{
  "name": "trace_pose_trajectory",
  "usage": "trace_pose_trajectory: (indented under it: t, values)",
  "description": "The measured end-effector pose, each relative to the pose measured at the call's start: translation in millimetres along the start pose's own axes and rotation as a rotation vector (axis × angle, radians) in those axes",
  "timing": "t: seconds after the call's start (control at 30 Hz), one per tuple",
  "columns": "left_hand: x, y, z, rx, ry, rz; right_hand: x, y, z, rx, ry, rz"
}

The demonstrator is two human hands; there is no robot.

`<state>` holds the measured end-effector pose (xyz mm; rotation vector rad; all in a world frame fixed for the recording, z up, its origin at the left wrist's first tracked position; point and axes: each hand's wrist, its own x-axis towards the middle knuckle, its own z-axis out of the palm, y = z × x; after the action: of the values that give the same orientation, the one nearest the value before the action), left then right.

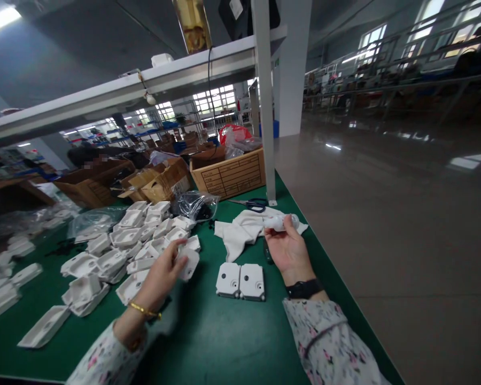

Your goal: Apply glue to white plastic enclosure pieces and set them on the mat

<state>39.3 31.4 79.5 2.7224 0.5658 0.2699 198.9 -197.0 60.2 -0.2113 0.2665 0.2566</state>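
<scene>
My left hand (163,275) pinches a flat white plastic cover (189,264) with rounded corners, beside the pile of white plastic housings (125,235). My right hand (291,248) has its fingers round a small translucent white bottle (276,223), which lies on its side in the grip. Below and behind that bottle a crumpled white cloth (240,227) rests on the green table. Between my hands two white square housings (240,282) with grey edges sit side by side, each with a dark round spot. A dark object (267,251), partly hidden, lies by my right palm.
Dark-handled scissors (256,204) lie near the shelf post (265,107). Open cardboard boxes (230,174) stand along the back, with a clear plastic bag (196,204) in front. A shelf (224,53) crosses overhead. The green table's right edge (356,305) runs close beside my right arm.
</scene>
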Motion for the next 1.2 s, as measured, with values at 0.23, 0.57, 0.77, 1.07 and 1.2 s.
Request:
trace_pose_trajectory:
  t: [0.23, 0.57, 0.77, 1.07, 1.2]
  values:
    - [-41.7, 4.0, 43.0, -0.055, 0.143, -0.111, -4.6, -1.1, 2.5, -0.012, 0.0, 0.009]
    - [-63.8, 19.0, 39.6, 0.159, -0.06, -0.243, -7.3, -2.7, 7.7, -0.02, 0.031, 0.012]
    - [-68.4, 35.2, 30.6, 0.355, -0.082, -0.287, -11.0, -3.1, 10.2, -0.036, 0.03, 0.009]
    - [-69.4, 22.0, 11.1, 0.176, 0.213, -0.231, -9.9, -4.8, 8.0, -0.097, 0.037, 0.002]
    - [-69.5, 16.1, 1.4, 0.105, 0.314, -0.216, -11.4, -4.5, 8.9, -0.109, 0.04, -0.002]
